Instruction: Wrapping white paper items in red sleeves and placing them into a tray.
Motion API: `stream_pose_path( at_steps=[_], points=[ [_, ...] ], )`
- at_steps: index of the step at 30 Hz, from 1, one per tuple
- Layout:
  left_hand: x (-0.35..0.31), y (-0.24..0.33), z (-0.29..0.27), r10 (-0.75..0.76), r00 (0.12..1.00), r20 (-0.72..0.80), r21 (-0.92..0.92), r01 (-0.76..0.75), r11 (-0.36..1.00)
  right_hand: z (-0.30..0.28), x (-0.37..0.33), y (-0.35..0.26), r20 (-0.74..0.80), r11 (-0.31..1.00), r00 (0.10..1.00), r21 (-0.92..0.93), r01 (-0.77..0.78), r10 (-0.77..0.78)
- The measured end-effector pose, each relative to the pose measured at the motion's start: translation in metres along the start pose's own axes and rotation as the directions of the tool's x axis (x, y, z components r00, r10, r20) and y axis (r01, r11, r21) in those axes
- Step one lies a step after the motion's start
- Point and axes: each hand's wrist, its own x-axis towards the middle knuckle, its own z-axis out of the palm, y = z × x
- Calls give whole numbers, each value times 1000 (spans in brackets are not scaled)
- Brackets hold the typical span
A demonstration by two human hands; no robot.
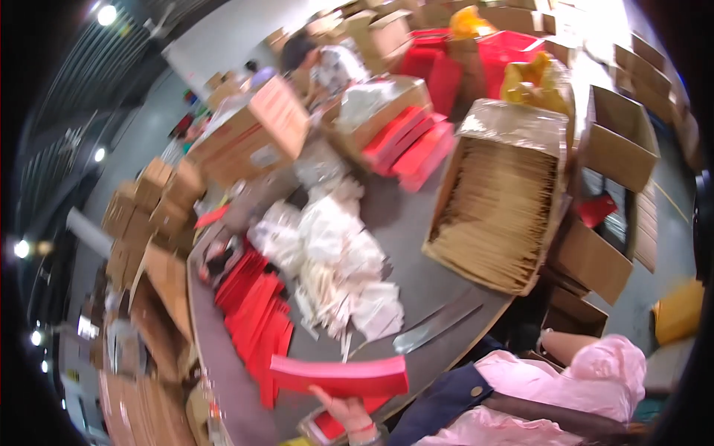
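Note:
A long, slightly bowed stack of red paper with a pinkish edge stands over the near part of the grey table. My left hand, with a red string at its wrist, grips it from the near side; most of its fingers are hidden behind the paper. Beneath the hand another red piece shows in part. Left of the stack, loose red strips lie fanned along the table edge. Beyond it is a heap of crumpled white plastic bags. I see no right hand that I can make out.
An open carton packed with brown sheets stands on the right. A clear plastic strip lies nearby. Red packs and boxes fill the far side, where a person bends. Pink cloth covers the lower right.

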Motion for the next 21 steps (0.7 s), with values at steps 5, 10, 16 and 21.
stream_pose_path(
  at_steps=[5,10,16,21],
  points=[
    [19,-2,-19,-46,999,-23,-182,41,983,-178,-11,-217,-363,969,931,218,118,-32],
    [15,14,-6,54,981,188,-223,-11,975,-183,41,-290,387,78,829,917,-390,-405],
    [12,31,2,175,773,610,-231,-38,972,-162,69,-357,401,-93,467,672,-734,-788],
    [-27,75,-17,55,969,242,-197,-6,980,-178,71,-345,129,236,860,972,-10,-493]
  ],
)
